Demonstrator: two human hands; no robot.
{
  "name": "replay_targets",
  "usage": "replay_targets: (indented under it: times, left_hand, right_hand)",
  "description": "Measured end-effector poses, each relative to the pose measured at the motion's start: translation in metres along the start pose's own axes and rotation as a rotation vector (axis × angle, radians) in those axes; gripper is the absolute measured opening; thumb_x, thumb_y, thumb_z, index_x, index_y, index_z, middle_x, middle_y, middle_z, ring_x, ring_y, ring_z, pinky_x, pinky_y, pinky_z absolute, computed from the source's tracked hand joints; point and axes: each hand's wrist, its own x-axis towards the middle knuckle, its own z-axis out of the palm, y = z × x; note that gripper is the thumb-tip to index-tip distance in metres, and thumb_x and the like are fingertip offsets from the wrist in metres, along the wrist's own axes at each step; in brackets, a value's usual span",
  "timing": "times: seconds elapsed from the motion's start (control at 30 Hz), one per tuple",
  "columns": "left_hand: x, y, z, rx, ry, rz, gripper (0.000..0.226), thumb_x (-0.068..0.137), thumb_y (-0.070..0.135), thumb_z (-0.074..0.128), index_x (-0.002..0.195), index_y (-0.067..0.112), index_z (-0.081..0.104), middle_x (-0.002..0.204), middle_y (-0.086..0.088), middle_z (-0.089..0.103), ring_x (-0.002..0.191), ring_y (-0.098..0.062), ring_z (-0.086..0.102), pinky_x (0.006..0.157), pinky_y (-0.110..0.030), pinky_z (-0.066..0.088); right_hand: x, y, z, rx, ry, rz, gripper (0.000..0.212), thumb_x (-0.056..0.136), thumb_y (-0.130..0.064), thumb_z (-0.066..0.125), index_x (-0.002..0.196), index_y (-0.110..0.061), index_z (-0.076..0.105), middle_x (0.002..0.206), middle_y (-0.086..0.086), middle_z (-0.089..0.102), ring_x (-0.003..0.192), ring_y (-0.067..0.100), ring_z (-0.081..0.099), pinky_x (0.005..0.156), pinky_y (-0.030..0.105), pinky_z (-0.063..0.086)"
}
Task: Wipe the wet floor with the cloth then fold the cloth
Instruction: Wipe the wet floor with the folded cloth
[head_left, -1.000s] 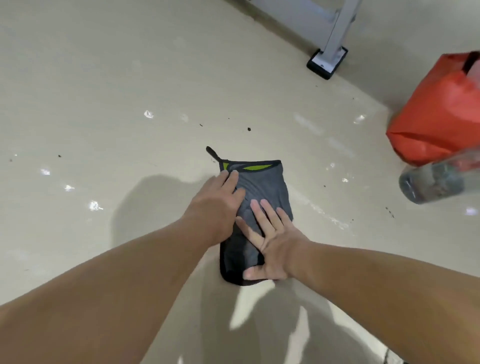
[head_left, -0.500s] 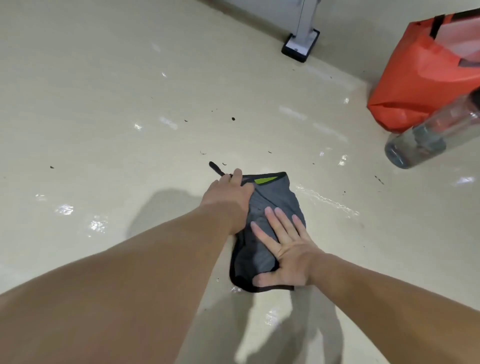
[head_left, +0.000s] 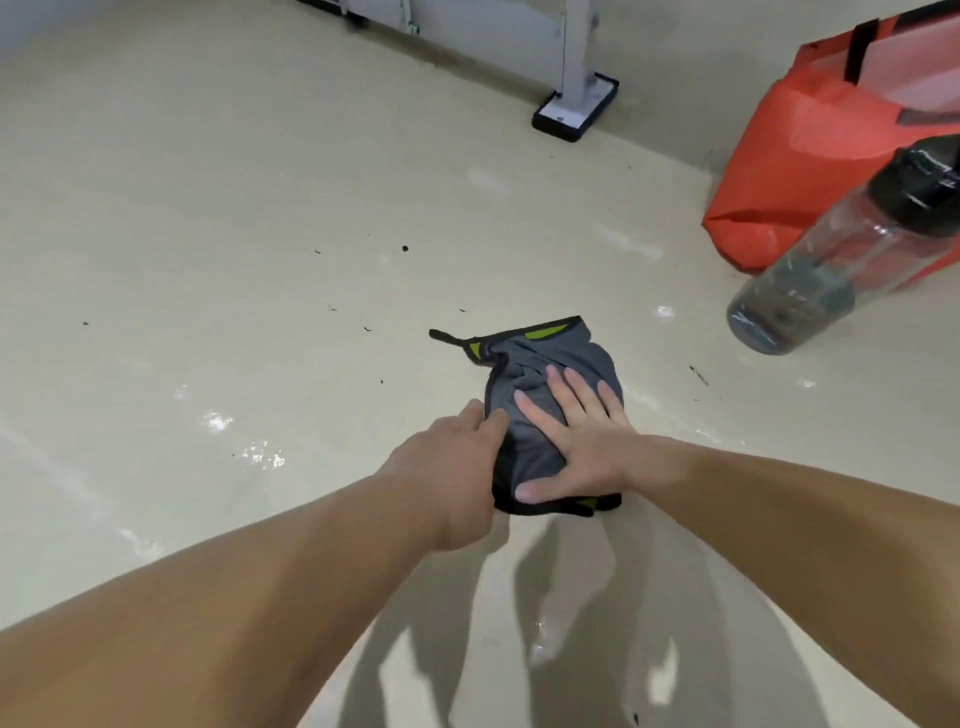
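Cloth, grey, black-hemmed, lies bunched on the floor; likely soft, limp, damp; right hand presses it, fingers spread; left hand touches its left hem, grip unclear; best taken by corners.

Left side: bare floor, lots of room.
Right side: bottle and orange bag block.
Far end: metal foot.

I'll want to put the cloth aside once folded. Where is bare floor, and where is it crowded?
Widest bare floor lies left of the cloth, beyond the left hand, though wet glints show there. Another open stretch runs between the cloth and the metal foot, with only dark specks. Right is crowded: the bottle and orange bag sit close together.
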Motion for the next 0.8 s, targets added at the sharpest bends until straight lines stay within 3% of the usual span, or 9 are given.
replay_targets:
  times: [0.07,0.13,0.27,0.37,0.6,0.67,0.73,0.8]
  left_hand:
    - [-0.01,0.018,0.016,-0.023,-0.001,-0.015,0.074,0.093,0.017,0.053,0.157,0.022,0.017,0.151,0.002,0.028,0.135,-0.024,0.042,0.106,-0.04,0.045]
    - [-0.016,0.037,0.025,-0.026,-0.03,-0.034,0.071,0.089,0.015,0.057,0.152,0.025,0.024,0.146,0.006,0.028,0.133,-0.022,0.043,0.101,-0.035,0.047]
    - [-0.002,0.065,0.028,0.033,-0.062,-0.145,0.061,0.088,0.019,0.058,0.142,0.022,0.03,0.132,0.001,0.033,0.123,-0.025,0.044,0.095,-0.036,0.046]
    - [0.02,0.093,0.03,0.093,-0.037,-0.19,0.047,0.09,0.016,0.055,0.132,0.019,0.035,0.13,-0.003,0.035,0.121,-0.026,0.044,0.088,-0.033,0.041]
    - [0.07,0.199,0.069,-0.025,0.031,-0.084,0.048,0.093,0.021,0.053,0.138,0.018,0.036,0.16,-0.013,0.016,0.142,-0.03,0.029,0.112,-0.037,0.037]
    - [0.07,0.221,0.082,-0.057,0.043,0.021,0.045,0.092,0.016,0.052,0.135,0.019,0.038,0.158,-0.014,0.016,0.139,-0.028,0.029,0.113,-0.034,0.034]
    - [0.066,0.228,0.095,-0.022,0.045,0.125,0.049,0.091,0.014,0.051,0.138,0.02,0.039,0.155,-0.011,0.018,0.135,-0.025,0.031,0.112,-0.031,0.033]
    - [0.063,0.222,0.103,0.01,0.084,0.181,0.04,0.082,0.017,0.05,0.121,0.021,0.045,0.138,-0.01,0.032,0.115,-0.024,0.038,0.101,-0.032,0.04]
  right_hand:
    - [0.001,0.002,0.006,0.003,0.069,-0.017,0.118,0.063,-0.103,0.036,0.15,-0.054,-0.029,0.157,-0.002,-0.047,0.143,0.018,-0.046,0.121,0.052,-0.021]
    - [-0.003,0.003,0.019,0.029,0.178,-0.018,0.113,0.066,-0.103,0.027,0.154,-0.052,-0.022,0.162,-0.002,-0.04,0.147,0.017,-0.04,0.122,0.051,-0.018]
    - [-0.022,0.019,0.047,0.099,0.329,0.044,0.081,0.088,-0.085,0.008,0.157,-0.05,-0.015,0.166,-0.001,-0.032,0.151,0.015,-0.033,0.124,0.049,-0.015]
    - [-0.055,0.055,0.077,0.141,0.462,0.11,0.079,0.091,-0.084,0.012,0.159,-0.05,-0.007,0.169,-0.001,-0.022,0.155,0.016,-0.024,0.126,0.047,-0.011]
    - [-0.144,0.158,0.132,0.277,0.626,0.421,0.091,0.082,-0.092,0.016,0.161,-0.046,0.014,0.172,0.007,0.002,0.159,0.024,-0.001,0.127,0.047,0.0]
    - [-0.165,0.169,0.152,0.323,0.629,0.52,0.093,0.081,-0.094,0.021,0.161,-0.045,0.016,0.172,0.009,0.005,0.159,0.027,0.002,0.126,0.05,0.005]
    - [-0.181,0.158,0.173,0.337,0.706,0.56,0.092,0.084,-0.089,0.034,0.16,-0.037,0.03,0.169,0.016,0.018,0.157,0.034,0.014,0.123,0.057,0.016]
    - [-0.188,0.135,0.188,0.309,0.733,0.56,0.092,0.086,-0.087,0.038,0.159,-0.032,0.034,0.167,0.02,0.022,0.156,0.038,0.017,0.121,0.061,0.02]
